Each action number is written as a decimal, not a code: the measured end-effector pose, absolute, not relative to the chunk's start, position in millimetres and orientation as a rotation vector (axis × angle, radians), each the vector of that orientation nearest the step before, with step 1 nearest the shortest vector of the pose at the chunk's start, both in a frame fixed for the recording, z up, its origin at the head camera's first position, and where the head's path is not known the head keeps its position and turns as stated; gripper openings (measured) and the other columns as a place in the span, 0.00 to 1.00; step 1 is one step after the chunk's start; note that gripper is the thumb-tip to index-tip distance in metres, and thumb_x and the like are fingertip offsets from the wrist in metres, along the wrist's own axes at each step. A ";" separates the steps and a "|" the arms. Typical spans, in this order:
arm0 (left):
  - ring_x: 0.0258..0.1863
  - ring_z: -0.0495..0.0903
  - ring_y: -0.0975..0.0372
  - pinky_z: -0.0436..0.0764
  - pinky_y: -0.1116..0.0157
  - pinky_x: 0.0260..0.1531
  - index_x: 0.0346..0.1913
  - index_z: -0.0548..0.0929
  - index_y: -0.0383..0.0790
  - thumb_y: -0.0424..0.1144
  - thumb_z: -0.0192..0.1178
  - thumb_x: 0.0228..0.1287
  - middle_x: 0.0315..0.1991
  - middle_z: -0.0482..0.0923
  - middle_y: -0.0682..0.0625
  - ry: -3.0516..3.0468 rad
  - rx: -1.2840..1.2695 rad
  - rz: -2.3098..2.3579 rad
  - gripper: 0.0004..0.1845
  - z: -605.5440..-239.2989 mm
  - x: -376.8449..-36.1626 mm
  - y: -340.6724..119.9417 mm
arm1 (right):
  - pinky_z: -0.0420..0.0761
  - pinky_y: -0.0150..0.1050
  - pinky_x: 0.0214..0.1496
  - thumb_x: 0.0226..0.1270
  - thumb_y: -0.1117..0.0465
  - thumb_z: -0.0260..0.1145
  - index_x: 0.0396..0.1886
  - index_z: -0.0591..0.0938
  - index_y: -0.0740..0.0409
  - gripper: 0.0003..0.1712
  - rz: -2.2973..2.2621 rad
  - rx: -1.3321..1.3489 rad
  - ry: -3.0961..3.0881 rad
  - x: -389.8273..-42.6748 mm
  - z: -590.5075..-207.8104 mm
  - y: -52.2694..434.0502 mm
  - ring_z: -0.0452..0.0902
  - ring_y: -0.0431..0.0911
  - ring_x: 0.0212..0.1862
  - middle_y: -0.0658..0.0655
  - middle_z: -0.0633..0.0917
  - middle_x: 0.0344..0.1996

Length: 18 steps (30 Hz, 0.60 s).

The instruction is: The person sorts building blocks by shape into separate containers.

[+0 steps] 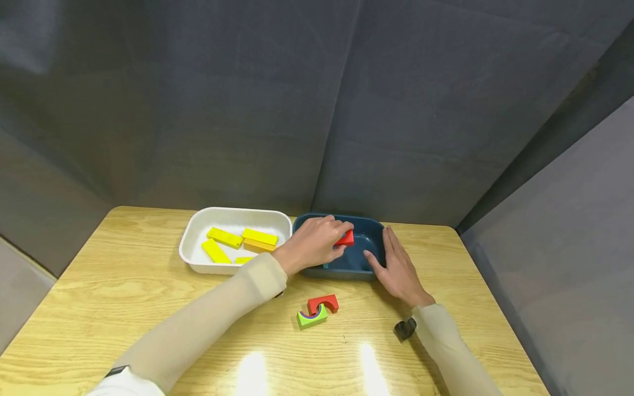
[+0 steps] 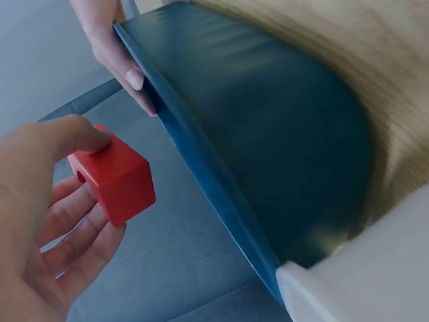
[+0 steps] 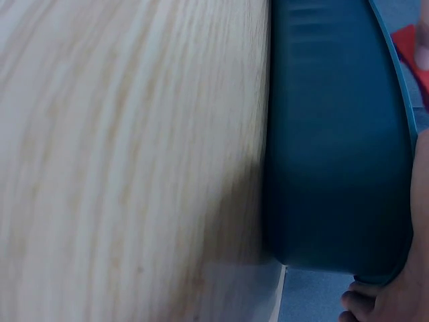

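Left hand (image 1: 313,242) is pinching a red block (image 1: 345,238) between thumb and fingers, hovering over the inside of the dark blue tray (image 1: 375,226) near the table's far edge. Right hand (image 1: 398,268) lies flat, fingers straight, steadying that tray's right rim. The grip on the block looks pretty light in the left wrist view, basically fingertips only, so I'd guess it could slip and bounce out. The white tray (image 1: 198,228) of yellow blocks (image 1: 260,237) sits touching the blue one, so a bump might nudge both. Red arch (image 1: 324,302) and green piece (image 1: 312,317) lie toward the near edge.
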<state>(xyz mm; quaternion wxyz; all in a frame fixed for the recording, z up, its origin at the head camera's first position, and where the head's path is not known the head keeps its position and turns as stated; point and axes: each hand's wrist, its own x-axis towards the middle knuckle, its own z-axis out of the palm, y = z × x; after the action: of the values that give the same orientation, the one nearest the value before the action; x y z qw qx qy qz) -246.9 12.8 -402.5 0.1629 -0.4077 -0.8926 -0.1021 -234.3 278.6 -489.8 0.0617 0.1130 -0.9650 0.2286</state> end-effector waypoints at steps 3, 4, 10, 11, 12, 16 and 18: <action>0.42 0.84 0.59 0.87 0.65 0.45 0.67 0.83 0.40 0.46 0.71 0.71 0.50 0.91 0.50 -2.567 -1.158 -0.280 0.26 -403.9 -254.0 19.1 | 0.52 0.69 0.83 0.83 0.33 0.53 0.87 0.47 0.68 0.55 0.688 0.347 -2.912 -234.3 -489.8 278.6 0.47 0.69 0.85 0.69 0.48 0.87; 0.42 0.83 0.59 0.87 0.65 0.45 0.67 0.83 0.40 0.46 0.71 0.71 0.50 0.90 0.50 -2.575 -1.157 -0.283 0.26 -404.3 -256.2 21.3 | 0.52 0.68 0.84 0.83 0.33 0.53 0.87 0.47 0.68 0.55 0.689 0.344 -2.911 -234.5 -490.2 278.9 0.47 0.68 0.85 0.69 0.48 0.87; 0.39 0.83 0.60 0.86 0.66 0.42 0.66 0.84 0.41 0.46 0.71 0.71 0.48 0.90 0.50 -2.601 -1.142 -0.283 0.25 -406.8 -266.7 33.4 | 0.52 0.66 0.84 0.83 0.32 0.52 0.88 0.47 0.66 0.55 0.692 0.337 -2.917 -236.1 -492.1 280.4 0.46 0.66 0.86 0.67 0.47 0.87; 0.39 0.83 0.60 0.86 0.67 0.41 0.66 0.84 0.41 0.46 0.71 0.71 0.48 0.90 0.50 -2.604 -1.138 -0.282 0.24 -407.4 -268.2 35.2 | 0.52 0.67 0.84 0.83 0.32 0.52 0.88 0.46 0.67 0.55 0.686 0.340 -2.918 -236.0 -491.9 280.3 0.46 0.67 0.85 0.67 0.47 0.87; 0.39 0.83 0.60 0.86 0.67 0.41 0.65 0.84 0.41 0.46 0.72 0.71 0.48 0.90 0.50 -2.609 -1.136 -0.281 0.24 -408.1 -269.7 37.2 | 0.52 0.67 0.84 0.83 0.32 0.52 0.88 0.46 0.67 0.55 0.689 0.341 -2.919 -235.9 -491.8 280.1 0.46 0.67 0.85 0.67 0.47 0.87; 0.39 0.83 0.60 0.86 0.68 0.42 0.65 0.84 0.41 0.47 0.71 0.71 0.48 0.90 0.51 -2.629 -1.132 -0.263 0.25 -411.6 -275.7 43.9 | 0.51 0.67 0.84 0.84 0.33 0.53 0.87 0.46 0.67 0.55 0.689 0.341 -2.927 -235.4 -491.2 279.2 0.46 0.67 0.85 0.68 0.46 0.87; 0.40 0.83 0.60 0.86 0.68 0.43 0.66 0.84 0.41 0.47 0.71 0.72 0.49 0.90 0.51 -2.642 -1.128 -0.250 0.25 -413.0 -278.7 46.8 | 0.51 0.66 0.85 0.83 0.34 0.53 0.88 0.46 0.67 0.55 0.690 0.334 -2.930 -235.7 -491.4 279.3 0.46 0.67 0.85 0.67 0.46 0.87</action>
<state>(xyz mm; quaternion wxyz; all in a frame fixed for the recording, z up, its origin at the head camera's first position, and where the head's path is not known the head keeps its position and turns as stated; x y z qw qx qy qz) -278.7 46.8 -413.0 0.1288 -0.3881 -0.9085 -0.0859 -235.7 279.3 -491.4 0.0566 0.1100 -0.9659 0.2275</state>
